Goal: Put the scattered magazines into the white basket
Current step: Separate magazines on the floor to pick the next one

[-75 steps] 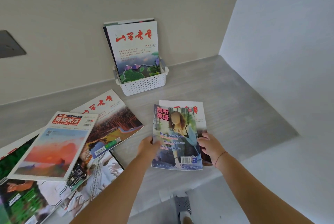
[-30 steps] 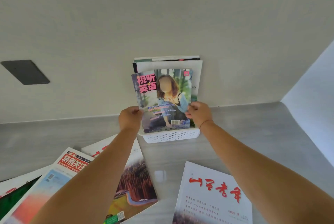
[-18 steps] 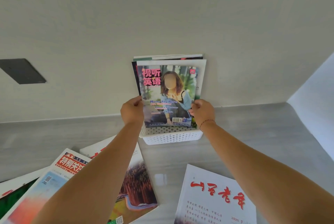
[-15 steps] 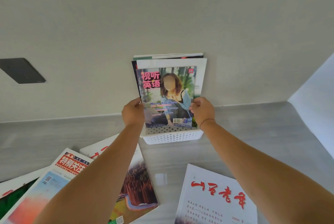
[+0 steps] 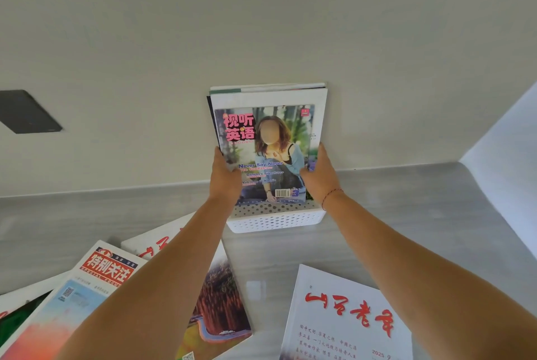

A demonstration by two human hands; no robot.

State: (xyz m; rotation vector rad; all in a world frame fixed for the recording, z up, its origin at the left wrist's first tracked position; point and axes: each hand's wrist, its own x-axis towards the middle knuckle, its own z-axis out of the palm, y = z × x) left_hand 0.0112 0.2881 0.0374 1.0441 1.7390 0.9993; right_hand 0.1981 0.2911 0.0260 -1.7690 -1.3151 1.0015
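A colourful magazine (image 5: 266, 153) with pink characters and a seated woman on its cover stands upright, its bottom edge inside the white perforated basket (image 5: 276, 221) against the wall. My left hand (image 5: 224, 178) grips its left edge and my right hand (image 5: 319, 176) grips its right edge. Behind it in the basket stand larger white-covered magazines (image 5: 318, 98). Scattered magazines lie flat on the grey counter: a white one with red calligraphy (image 5: 345, 319) at front right, a forest-cover one (image 5: 218, 310) under my left forearm, and a red-titled one (image 5: 96, 275) at front left.
The basket sits against the beige back wall (image 5: 261, 25). A dark grey plate (image 5: 26, 112) is on the wall at left. A white side wall (image 5: 505, 156) closes the counter on the right. More magazines overlap at the far left edge (image 5: 17, 310).
The magazine was lifted off the counter, carried to the basket and stood upright in it. Over the last half second it has sunk slightly lower, with both hands still on its edges.
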